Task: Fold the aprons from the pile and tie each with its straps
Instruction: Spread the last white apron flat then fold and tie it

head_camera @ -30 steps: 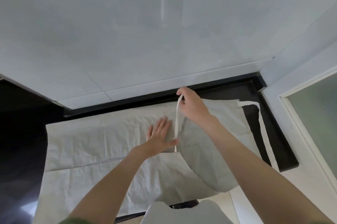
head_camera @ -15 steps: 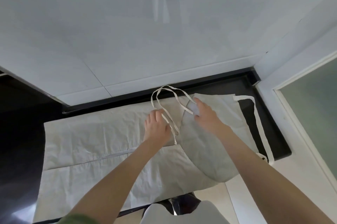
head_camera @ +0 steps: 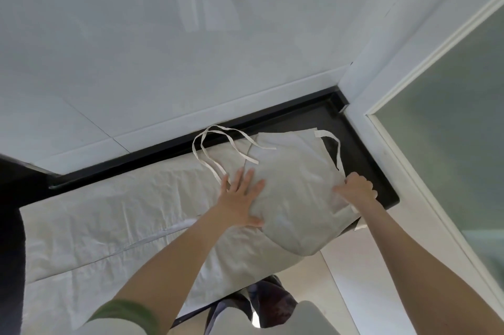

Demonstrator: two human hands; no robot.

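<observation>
Apron (head_camera: 296,198) beneath flat left fingers (head_camera: 240,179)

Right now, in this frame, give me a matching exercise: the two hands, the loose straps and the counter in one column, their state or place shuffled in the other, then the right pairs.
Column one
1 left hand
2 right hand
3 loose straps
4 counter

Column two
A black, bare at the right corner
B fingers curled on the right edge of the apron
C flat on the apron, fingers spread
D looped at the apron's far side

Pairs: 1-C, 2-B, 3-D, 4-A
</observation>
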